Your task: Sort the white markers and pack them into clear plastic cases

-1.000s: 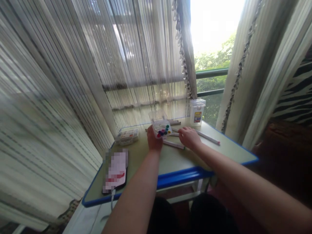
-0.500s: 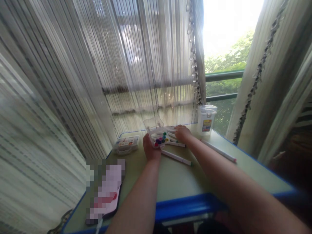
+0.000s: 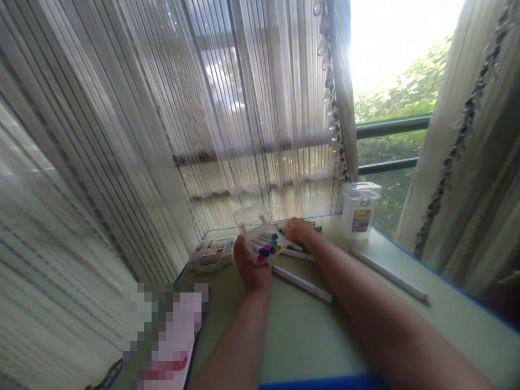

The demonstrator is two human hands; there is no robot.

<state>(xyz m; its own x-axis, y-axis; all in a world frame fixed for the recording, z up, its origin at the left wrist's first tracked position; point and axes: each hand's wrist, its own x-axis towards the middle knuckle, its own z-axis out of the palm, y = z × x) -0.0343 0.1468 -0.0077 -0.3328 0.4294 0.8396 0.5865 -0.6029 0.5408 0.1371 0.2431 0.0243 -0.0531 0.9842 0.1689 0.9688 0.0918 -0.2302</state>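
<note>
My left hand [image 3: 251, 265] is closed around a clear plastic marker case [image 3: 252, 238], tilted so that its coloured cap ends face me. Its hinged lid [image 3: 251, 215] stands up at the back. White markers with green, blue, purple, red and yellow ends lie inside. My right hand [image 3: 299, 231] rests low over loose markers [image 3: 317, 228] at the back of the table, palm down and fingers stretched over them; the fingertips are partly hidden. Just in front of the case lies a white marker with a green end [image 3: 303, 283]. Another white marker [image 3: 298, 253] reaches under my right forearm.
A clear lidded container [image 3: 358, 216] with a label stands at the back right. A marker with a pink end [image 3: 388, 273] lies before it. On the left are a flat clear case [image 3: 213, 252] and a pixelated phone-like object [image 3: 174, 341]. Curtains hang behind the table [image 3: 296, 336].
The view has shifted, moving the table lower in the picture. My left hand still holds the case, showing more of the markers inside. My right hand stays at the loose markers, its fingers spread lower.
</note>
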